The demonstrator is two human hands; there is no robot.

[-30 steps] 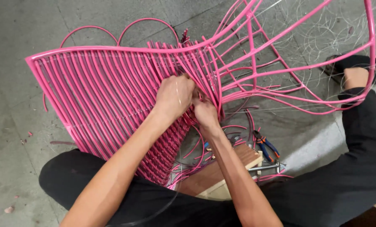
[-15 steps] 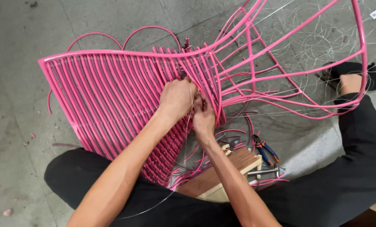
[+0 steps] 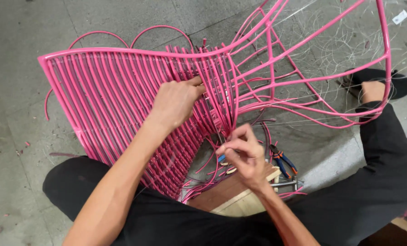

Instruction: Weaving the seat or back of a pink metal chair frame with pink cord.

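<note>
Pinched between the thumb and fingers of the right hand (image 3: 242, 150) is a thin pink cord strand (image 3: 222, 122), held just below the point where the woven strands bunch together. The left hand (image 3: 175, 101) is pressed flat on the weaving, fingers curled against the cords with the thumb near the top rail; whether anything is gripped under it cannot be told.

The pink metal chair frame (image 3: 276, 54) is lying tipped on the grey concrete floor (image 3: 21, 41), propped against the person's lap. Its left half is covered with closely set parallel pink cords (image 3: 103, 100) that fan out from a narrow waist, while its right half is seen as bare curved rods. Loose cord ends are curled under the frame.

Blue-and-orange-handled pliers (image 3: 283, 161) are seen beside a light wooden block (image 3: 240, 193), near the right wrist.
</note>
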